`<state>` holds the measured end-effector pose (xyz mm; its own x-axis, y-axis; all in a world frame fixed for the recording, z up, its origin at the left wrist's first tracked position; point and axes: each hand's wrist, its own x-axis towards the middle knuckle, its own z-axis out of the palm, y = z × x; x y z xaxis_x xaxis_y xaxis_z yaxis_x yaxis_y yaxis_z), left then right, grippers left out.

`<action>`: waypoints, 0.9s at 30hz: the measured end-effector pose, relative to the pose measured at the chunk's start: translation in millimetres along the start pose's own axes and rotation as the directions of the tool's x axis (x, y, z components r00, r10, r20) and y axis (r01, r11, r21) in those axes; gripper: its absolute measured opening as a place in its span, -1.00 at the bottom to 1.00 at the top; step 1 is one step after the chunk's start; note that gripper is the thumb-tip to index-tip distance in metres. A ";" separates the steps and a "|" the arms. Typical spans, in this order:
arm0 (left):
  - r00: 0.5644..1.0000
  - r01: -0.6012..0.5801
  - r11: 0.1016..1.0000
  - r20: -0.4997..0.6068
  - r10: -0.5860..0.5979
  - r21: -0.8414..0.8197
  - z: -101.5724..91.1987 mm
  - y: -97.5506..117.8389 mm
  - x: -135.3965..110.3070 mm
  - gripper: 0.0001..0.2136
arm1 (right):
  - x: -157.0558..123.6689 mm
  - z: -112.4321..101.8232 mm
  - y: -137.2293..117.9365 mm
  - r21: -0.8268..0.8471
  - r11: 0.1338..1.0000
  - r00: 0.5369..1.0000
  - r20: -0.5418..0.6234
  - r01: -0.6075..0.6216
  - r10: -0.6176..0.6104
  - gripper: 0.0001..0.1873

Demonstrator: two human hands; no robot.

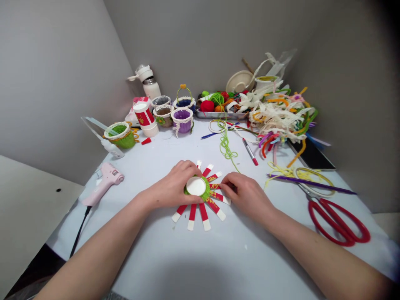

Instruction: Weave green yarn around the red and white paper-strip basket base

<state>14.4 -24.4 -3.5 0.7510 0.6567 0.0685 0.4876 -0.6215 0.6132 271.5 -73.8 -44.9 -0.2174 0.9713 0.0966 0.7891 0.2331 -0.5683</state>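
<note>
In the middle of the table lies a paper cup [196, 186] cut into red and white strips that fan out around its round white base. Green yarn [204, 192] is wound between the strips close to the base. My left hand [176, 183] grips the base from the left, thumb in front and fingers behind. At the right side of the fan, my right hand [245, 193] pinches the green yarn at the fingertips, touching a red strip. A loose tangle of that yarn [227, 146] trails back behind my right hand.
A pink glue gun [104, 183] lies at left, near a green basket [121, 135]. Finished small baskets [183, 121] and a tray of yarn balls [218, 104] stand behind. On the right are red-handled scissors [339, 221], a marker [250, 151] and heaped pipe cleaners and lace [281, 114].
</note>
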 end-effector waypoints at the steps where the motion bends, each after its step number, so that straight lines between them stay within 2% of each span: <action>1: 1.000 0.007 1.000 0.005 -0.007 0.018 0.5 0.2 0.4 -0.55 | 0.2 -0.1 0.2 0.000 1.000 1.000 0.000 -0.002 0.002 -0.82; 7: 0.999 0.030 0.999 0.041 -0.032 0.035 -2.3 -5.7 -1.1 -0.61 | -0.6 -2.6 0.5 0.037 0.998 0.998 -0.013 0.059 -0.059 -0.85; 13: 0.993 0.043 0.999 0.108 -0.043 -0.003 -11.8 -18.0 -6.7 -0.55 | -10.3 -9.5 -3.8 0.077 0.970 0.973 0.016 0.229 -0.231 -0.78; 17: 0.987 0.032 0.999 0.155 -0.030 -0.012 -17.4 -19.2 -7.5 -0.54 | -21.7 -18.4 -11.9 0.003 0.942 0.934 0.131 0.336 -0.333 -0.78; 23: 0.984 0.022 0.999 0.180 -0.014 -0.045 -20.1 -19.6 -7.3 -0.55 | -40.7 -20.3 -19.3 -0.094 0.842 0.829 0.266 0.531 -0.492 -0.74; 27: 0.981 0.057 0.997 0.190 -0.045 -0.058 -19.9 -21.6 -8.0 -0.53 | -45.5 -18.8 -19.8 -0.101 0.825 0.798 0.340 0.556 -0.497 -0.74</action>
<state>-10.9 -7.8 -1.6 0.7992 0.5909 -0.1105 0.5034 -0.5573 0.6604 276.6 -121.8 -22.7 -0.7611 0.6435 0.0818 0.5879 0.7375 -0.3325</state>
